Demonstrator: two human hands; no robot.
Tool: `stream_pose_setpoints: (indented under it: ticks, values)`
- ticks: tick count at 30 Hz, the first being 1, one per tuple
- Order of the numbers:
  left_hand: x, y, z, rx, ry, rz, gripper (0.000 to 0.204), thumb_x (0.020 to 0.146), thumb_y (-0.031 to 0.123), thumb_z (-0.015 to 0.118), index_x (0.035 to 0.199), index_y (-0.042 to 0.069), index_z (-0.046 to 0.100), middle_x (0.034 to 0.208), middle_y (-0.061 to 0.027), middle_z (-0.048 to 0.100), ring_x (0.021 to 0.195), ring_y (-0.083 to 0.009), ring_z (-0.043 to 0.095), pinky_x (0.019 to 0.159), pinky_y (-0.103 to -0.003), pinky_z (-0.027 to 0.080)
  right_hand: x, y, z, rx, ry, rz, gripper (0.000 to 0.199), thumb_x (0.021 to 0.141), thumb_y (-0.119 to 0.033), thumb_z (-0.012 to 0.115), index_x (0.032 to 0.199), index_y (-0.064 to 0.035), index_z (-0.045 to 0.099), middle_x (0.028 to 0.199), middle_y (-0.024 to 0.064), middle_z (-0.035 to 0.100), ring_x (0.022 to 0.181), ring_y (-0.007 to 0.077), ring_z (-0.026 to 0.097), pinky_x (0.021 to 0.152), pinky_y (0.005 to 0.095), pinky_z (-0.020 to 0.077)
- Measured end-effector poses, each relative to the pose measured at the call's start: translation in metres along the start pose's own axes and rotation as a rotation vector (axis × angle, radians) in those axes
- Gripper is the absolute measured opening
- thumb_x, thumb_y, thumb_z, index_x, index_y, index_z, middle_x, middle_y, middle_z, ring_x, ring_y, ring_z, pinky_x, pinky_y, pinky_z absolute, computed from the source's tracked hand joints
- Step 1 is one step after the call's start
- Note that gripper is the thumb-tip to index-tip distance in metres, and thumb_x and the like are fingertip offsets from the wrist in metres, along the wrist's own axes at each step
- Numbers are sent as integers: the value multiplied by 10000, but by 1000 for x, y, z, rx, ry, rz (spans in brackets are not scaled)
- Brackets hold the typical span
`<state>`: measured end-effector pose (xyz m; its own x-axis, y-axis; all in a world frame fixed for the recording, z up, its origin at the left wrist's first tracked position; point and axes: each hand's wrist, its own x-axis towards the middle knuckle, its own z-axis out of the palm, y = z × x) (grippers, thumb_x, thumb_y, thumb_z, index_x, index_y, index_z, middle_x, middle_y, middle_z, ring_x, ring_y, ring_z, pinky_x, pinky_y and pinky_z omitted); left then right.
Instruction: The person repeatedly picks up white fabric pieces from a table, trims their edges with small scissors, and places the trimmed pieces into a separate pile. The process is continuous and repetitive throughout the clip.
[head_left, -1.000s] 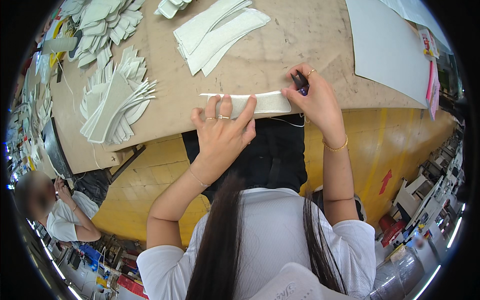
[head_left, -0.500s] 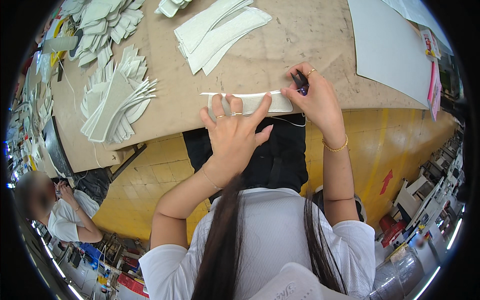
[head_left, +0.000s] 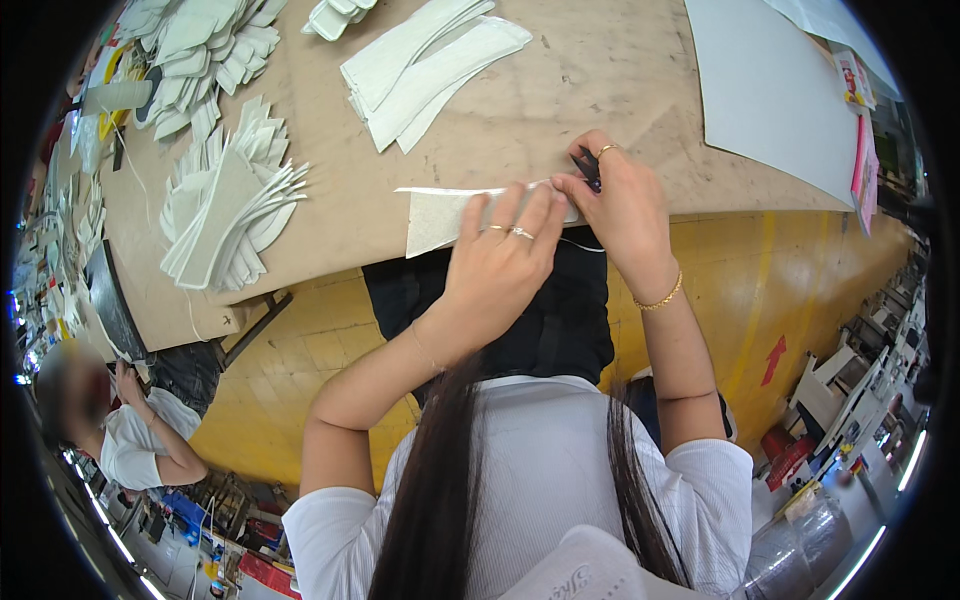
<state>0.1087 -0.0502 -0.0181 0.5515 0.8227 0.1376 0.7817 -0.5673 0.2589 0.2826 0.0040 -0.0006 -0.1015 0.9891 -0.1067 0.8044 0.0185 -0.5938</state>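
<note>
A pale, curved fabric piece (head_left: 430, 222) lies at the table's near edge, with narrow white piping (head_left: 428, 190) along its far side. My left hand (head_left: 503, 262) lies over the piece, fingers stretched out and close together on it. At the piece's right end is my right hand (head_left: 632, 218), its thumb touching the piping near my left fingertips. Tucked in the right hand's curled fingers is a pair of black thread snips (head_left: 587, 170), blades pointing up and left. Part of the fabric is hidden beneath my left hand.
Similar pale pieces lie in a stack (head_left: 465, 75) farther back, a fanned pile (head_left: 225, 215) on the left and a larger heap (head_left: 195, 45) at the far left. A large white sheet (head_left: 765, 110) covers the table's right side. Another person (head_left: 150, 435) sits at lower left.
My left hand has slid right along the fabric, its spread fingers drawing together and uncovering the piece's left end. The right hand has shifted slightly left, keeping the snips.
</note>
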Motion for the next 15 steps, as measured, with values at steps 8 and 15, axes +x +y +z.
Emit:
stream_pose_setpoints:
  ticks: [8, 15]
  values:
    - [-2, -8, -2, 15, -18, 104, 537, 812, 153, 762, 1327, 76, 631, 1444, -76, 568, 1294, -247, 540, 1022, -484, 404, -14, 12, -28, 62, -177, 142, 241, 887, -152, 780, 1057, 8, 723, 954, 143, 719, 827, 249, 689, 744, 344, 545]
    - [-13, -22, -12, 11, -12, -13, 507, 854, 148, 747, 1342, 83, 625, 1470, -91, 550, 1257, -251, 548, 982, -450, 398, -24, 14, -24, 83, -75, 69, 266, 879, -183, 797, 1049, 10, 728, 850, 123, 714, 727, 216, 651, 700, 322, 524]
